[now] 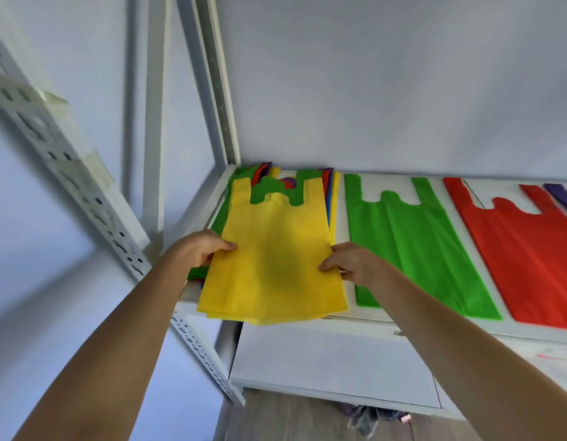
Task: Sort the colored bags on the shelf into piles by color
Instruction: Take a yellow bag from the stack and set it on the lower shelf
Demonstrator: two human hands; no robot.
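Observation:
A yellow bag (272,256) lies on top of a mixed stack of colored bags (272,186) at the left end of the white shelf (339,316). My left hand (199,248) grips the yellow bag's left edge and my right hand (352,261) grips its right edge. The bag's lower end hangs past the shelf's front edge. To the right a green bag (415,246) lies flat on the shelf. Further right lies a red bag (523,253). A purple bag (561,198) shows at the far right edge, mostly cut off.
A white perforated upright post (116,230) stands at the shelf's left front corner, another post (218,90) at the back left. A lower white shelf (336,361) sits beneath. Dark cloth (371,418) lies on the wooden floor below. A wall closes the back.

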